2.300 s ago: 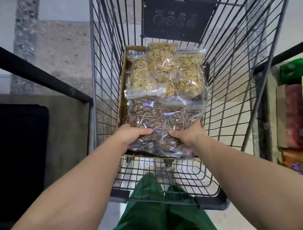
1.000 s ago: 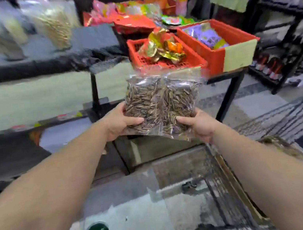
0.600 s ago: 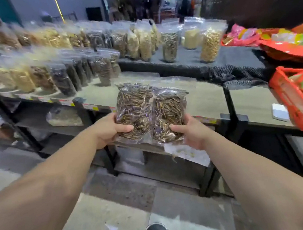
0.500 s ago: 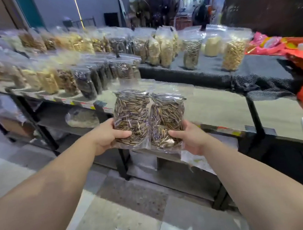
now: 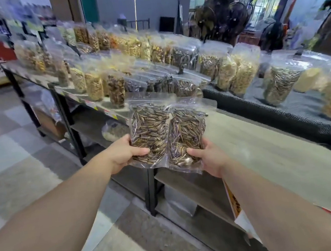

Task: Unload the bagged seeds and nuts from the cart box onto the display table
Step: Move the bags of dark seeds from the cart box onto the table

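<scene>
Both hands, left hand (image 5: 125, 154) and right hand (image 5: 209, 157), clamp the lower corners of two clear plastic bags of striped sunflower seeds (image 5: 166, 133), held upright just before the pale wooden table (image 5: 267, 148). Slick, soft-sided, likely light; low grips suit them.

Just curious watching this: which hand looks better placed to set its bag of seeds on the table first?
Probably the right hand: its bag already overlaps the bare tabletop, while the left hand hangs over the aisle-side edge.
</scene>
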The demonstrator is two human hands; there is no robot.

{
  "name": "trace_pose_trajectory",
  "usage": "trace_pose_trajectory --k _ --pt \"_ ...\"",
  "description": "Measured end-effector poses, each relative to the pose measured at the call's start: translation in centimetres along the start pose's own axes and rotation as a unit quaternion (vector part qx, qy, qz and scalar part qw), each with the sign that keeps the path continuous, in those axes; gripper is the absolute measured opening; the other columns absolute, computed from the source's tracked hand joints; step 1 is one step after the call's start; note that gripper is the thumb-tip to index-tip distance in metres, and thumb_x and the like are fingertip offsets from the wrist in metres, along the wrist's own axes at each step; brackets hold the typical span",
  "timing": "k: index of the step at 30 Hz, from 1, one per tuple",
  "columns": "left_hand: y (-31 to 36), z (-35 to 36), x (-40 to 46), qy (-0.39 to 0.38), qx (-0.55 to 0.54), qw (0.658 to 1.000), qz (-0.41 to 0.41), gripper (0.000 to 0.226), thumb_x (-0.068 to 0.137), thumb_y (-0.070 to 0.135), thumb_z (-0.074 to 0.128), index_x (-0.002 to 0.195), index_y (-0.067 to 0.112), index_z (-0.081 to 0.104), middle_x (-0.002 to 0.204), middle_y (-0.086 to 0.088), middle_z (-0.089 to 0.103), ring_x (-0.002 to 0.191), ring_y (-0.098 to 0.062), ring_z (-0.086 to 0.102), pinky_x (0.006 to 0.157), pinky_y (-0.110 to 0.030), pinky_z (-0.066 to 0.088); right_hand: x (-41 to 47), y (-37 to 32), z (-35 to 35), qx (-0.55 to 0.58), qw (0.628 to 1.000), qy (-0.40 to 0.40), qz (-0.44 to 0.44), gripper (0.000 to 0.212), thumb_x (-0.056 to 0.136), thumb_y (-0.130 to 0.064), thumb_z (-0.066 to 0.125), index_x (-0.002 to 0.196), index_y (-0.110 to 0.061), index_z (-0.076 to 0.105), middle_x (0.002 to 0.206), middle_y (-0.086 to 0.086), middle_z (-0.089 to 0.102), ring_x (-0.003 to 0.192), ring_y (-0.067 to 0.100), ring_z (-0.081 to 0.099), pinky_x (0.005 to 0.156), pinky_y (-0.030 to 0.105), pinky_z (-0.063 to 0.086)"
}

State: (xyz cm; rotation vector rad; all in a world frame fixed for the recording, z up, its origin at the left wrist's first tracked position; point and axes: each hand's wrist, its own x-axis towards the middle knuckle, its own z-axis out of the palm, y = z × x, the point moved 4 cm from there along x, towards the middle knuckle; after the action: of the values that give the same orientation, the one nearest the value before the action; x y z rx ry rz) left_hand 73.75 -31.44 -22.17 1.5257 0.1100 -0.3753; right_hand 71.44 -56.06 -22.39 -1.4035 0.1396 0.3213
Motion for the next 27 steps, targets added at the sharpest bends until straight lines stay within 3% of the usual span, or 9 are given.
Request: trace_pose_trajectory --k 2,6,8,12,16,20,24,27 --pt "0.5 -0.4 3.1 0.01 -0.001 1.0 0.003 0.051 0.08 -0.008 0.073 0.122 0.013 0.051 0.112 -0.011 0.071 0.096 -0.026 0.072 0.069 -0.038 0.06 3.7 -0.8 -0.6 -0.008 1.0 0.001 -0.013 0.06 0.089 0.011 0.057 0.14 -0.016 0.041 0.126 0.013 0.062 0.095 0.032 0.068 0.066 0.043 0.059" --pt "1.9 -1.6 9.1 0.031 -0.003 0.999 0.008 0.052 0.078 -0.01 0.074 0.12 0.014 0.053 0.12 -0.015 0.069 0.11 -0.031 0.067 0.101 -0.049 0.05 10.0 -3.1 -1.5 -0.014 1.0 -0.007 -0.008 0.051 0.09 0.01 0.056 0.131 -0.018 0.046 0.119 0.01 0.065 0.089 0.024 0.069 0.064 0.035 0.058" --pt "2.1 -2.5 11.6 0.038 -0.005 0.999 0.014 0.05 0.079 -0.012 0.072 0.115 0.018 0.055 0.119 -0.015 0.069 0.111 -0.031 0.066 0.101 -0.046 0.05 13.1 -3.8 -2.4 -0.038 0.999 0.004 -0.013 0.042 0.09 0.008 0.057 0.123 -0.017 0.049 0.119 0.012 0.065 0.093 0.022 0.066 0.069 0.029 0.056" --pt "1.2 -3.8 15.7 0.029 -0.002 1.0 0.009 0.052 0.078 -0.014 0.071 0.116 0.019 0.058 0.12 -0.015 0.07 0.115 -0.032 0.065 0.104 -0.046 0.047 18.0 -4.0 -4.4 -0.115 0.99 0.078 -0.017 0.022 0.088 0.0 0.065 0.101 -0.016 0.055 0.122 0.022 0.062 0.099 0.025 0.062 0.083 0.031 0.05" --pt "0.5 -4.9 19.1 0.016 -0.012 1.0 0.001 0.056 0.071 -0.014 0.077 0.115 0.015 0.059 0.119 -0.017 0.071 0.118 -0.034 0.063 0.105 -0.045 0.046 21.5 -4.1 -5.0 -0.092 0.989 0.119 -0.016 0.034 0.087 0.004 0.064 0.115 -0.013 0.051 0.11 0.011 0.064 0.093 0.017 0.061 0.073 0.022 0.047" --pt "0.2 -6.2 22.1 -0.022 -0.015 0.999 -0.019 0.068 0.066 -0.009 0.082 0.124 0.014 0.056 0.122 -0.014 0.07 0.119 -0.031 0.063 0.11 -0.048 0.041 24.5 -4.1 -4.7 -0.081 0.986 0.146 -0.019 0.035 0.086 0.008 0.064 0.113 -0.012 0.053 0.099 0.003 0.063 0.09 0.015 0.062 0.07 0.019 0.048" --pt "0.8 -6.7 24.1 -0.06 0.008 0.998 -0.031 0.066 0.069 -0.01 0.08 0.125 0.014 0.055 0.121 -0.011 0.072 0.118 -0.027 0.064 0.109 -0.045 0.043 26.5 -4.2 -4.5 -0.081 0.983 0.165 -0.013 0.034 0.086 0.009 0.063 0.11 -0.012 0.053 0.102 0.004 0.064 0.087 0.01 0.061 0.076 0.022 0.052" --pt "1.0 -6.9 24.9 -0.086 0.01 0.996 -0.034 0.077 0.059 0.001 0.086 0.128 0.016 0.054 0.122 -0.009 0.071 0.118 -0.026 0.065 0.102 -0.039 0.047 27.7 -4.1 -4.9 -0.089 0.979 0.182 -0.009 0.038 0.087 0.011 0.061 0.117 -0.01 0.053 0.105 0.001 0.064 0.088 0.01 0.06 0.069 0.015 0.051"
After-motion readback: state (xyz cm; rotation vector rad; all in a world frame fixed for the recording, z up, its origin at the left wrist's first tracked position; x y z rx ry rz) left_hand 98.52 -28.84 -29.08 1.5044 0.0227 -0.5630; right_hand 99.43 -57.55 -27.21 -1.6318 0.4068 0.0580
